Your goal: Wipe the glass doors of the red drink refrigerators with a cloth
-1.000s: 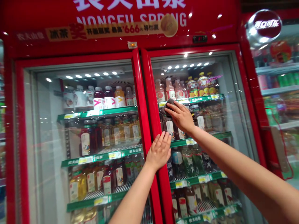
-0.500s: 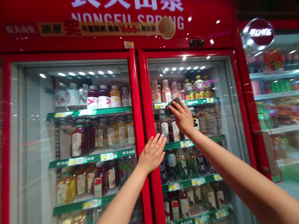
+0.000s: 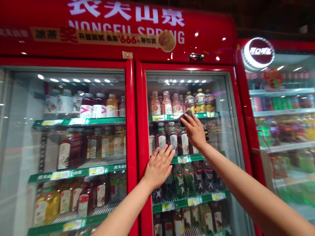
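Note:
My right hand [image 3: 196,132] presses a dark grey sponge [image 3: 183,118] against the glass of the right fridge door [image 3: 194,73], near the green edge of the top shelf. Only the sponge's left end shows; the fingers cover the rest. Lower and to the left, my left hand [image 3: 158,167] lies flat with fingers outstretched, over the glass of the same door, just right of its red frame [image 3: 141,144]. It holds nothing. Behind the glass, bottled drinks [image 3: 173,139] line the shelves.
To the left is the other glass door [image 3: 17,131] of this red fridge. A second drinks fridge [image 3: 285,113] stands at the right, with a round lit sign [image 3: 259,54] above and a thin red cord [image 3: 268,147] at its near side. Light reflections streak the glass.
The view has shifted right, so the fridge sits further left. Both hands have moved rightward over the door, the left from the red frame onto the glass, the right with the sponge.

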The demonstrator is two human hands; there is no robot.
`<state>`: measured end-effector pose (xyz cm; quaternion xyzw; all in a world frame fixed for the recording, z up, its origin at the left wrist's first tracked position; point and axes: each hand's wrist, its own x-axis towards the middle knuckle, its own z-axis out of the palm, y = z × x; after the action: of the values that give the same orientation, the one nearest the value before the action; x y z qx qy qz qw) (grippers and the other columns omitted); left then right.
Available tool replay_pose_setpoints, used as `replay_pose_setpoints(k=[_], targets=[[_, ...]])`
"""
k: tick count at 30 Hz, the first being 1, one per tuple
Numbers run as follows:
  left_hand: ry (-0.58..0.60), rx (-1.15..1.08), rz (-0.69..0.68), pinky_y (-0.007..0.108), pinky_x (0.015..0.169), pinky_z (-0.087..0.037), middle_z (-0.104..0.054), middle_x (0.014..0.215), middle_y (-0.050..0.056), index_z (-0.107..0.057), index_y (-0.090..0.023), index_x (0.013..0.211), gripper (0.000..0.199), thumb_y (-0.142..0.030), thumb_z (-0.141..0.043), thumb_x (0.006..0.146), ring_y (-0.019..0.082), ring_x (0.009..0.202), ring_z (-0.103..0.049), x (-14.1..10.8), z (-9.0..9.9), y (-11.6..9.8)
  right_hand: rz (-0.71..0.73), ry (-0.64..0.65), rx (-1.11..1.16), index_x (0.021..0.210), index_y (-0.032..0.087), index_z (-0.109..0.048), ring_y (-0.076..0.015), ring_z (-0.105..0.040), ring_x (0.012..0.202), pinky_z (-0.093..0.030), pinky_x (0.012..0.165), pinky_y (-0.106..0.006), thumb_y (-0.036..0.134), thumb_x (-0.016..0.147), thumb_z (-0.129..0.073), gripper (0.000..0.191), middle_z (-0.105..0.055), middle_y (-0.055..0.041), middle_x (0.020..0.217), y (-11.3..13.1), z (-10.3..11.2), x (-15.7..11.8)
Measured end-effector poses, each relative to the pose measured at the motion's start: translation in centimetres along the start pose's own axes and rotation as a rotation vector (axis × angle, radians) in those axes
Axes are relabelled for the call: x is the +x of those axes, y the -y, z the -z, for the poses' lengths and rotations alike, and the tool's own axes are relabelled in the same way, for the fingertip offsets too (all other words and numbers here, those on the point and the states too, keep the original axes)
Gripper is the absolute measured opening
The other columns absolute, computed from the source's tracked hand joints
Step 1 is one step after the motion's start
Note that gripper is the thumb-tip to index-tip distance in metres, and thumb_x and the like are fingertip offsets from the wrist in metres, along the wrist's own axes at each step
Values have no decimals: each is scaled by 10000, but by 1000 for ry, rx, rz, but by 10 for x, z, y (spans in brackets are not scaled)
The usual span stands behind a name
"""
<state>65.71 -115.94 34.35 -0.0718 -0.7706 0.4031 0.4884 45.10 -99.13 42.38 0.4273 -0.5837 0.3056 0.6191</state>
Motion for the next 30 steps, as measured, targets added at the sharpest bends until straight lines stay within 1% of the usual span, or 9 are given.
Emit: replay_pose_setpoints(k=[3,6,10,13,17,20,24,27,30], targets=[[-13,-30,-37,455,1296,39,-271,1671,40,-363,-183,1560,671,-448,-516,963,236,1578,-79,24,-8,-22,139,129,1,1501,363,-469,-253,-246,1543,-370,1207,-520,135,955,-487,592,-433,27,1592,-2,8,-21],[-19,-65,-92,471,1292,51,-248,1680,45,-351,-183,1564,673,-464,-495,970,243,1579,-65,41,-13,-41,245,212,2,1487,351,-490,-246,-270,1535,-368,1213,-519,150,960,-495,564,-448,16,1582,-32,28,-46],[-17,-90,-103,486,1292,38,-225,1687,43,-350,-192,1564,659,-464,-475,977,247,1580,-62,60,-20,-61,78,103,-19,1515,341,-456,-266,-285,1529,-399,1192,-551,154,986,-449,561,-465,-6,1571,-75,39,-36],[-16,-85,-6,492,1291,47,-234,1685,53,-357,-181,1560,646,-463,-460,988,257,1577,-85,76,-27,-75,-13,27,-15,1536,347,-424,-287,-248,1542,-395,1192,-567,147,989,-430,582,-441,-6,1586,-75,30,-16],[8,-70,24,514,1282,88,-242,1682,69,-356,-167,1559,646,-452,-460,988,273,1575,-102,89,-35,-93,125,146,6,1531,380,-419,-283,-236,1545,-374,1202,-576,153,986,-450,591,-425,23,1595,-72,34,-30],[33,-65,5,524,1276,102,-206,1692,67,-317,-176,1578,687,-462,-483,976,284,1575,-95,93,-37,-103,222,232,19,1513,379,-445,-268,-275,1533,-369,1206,-562,181,992,-464,557,-436,25,1590,-98,50,-54],[51,-61,0,547,1271,105,-170,1700,75,-271,-172,1595,723,-463,-492,970,295,1576,-80,103,-40,-113,39,88,5,1508,332,-467,-290,-267,1535,-391,1187,-566,202,1004,-448,521,-463,-19,1574,-135,55,-51],[62,-60,23,556,1273,93,-176,1698,76,-285,-167,1589,696,-450,-468,980,290,1576,-80,116,-45,-121,-33,9,12,1512,335,-463,-303,-245,1541,-388,1184,-582,200,1006,-429,525,-458,-23,1577,-132,45,-35],[60,-61,28,545,1277,79,-223,1687,76,-330,-172,1572,669,-446,-473,978,281,1574,-108,127,-52,-130,33,69,16,1522,366,-439,-295,-234,1545,-376,1189,-593,178,996,-425,558,-442,2,1587,-121,42,-43]])
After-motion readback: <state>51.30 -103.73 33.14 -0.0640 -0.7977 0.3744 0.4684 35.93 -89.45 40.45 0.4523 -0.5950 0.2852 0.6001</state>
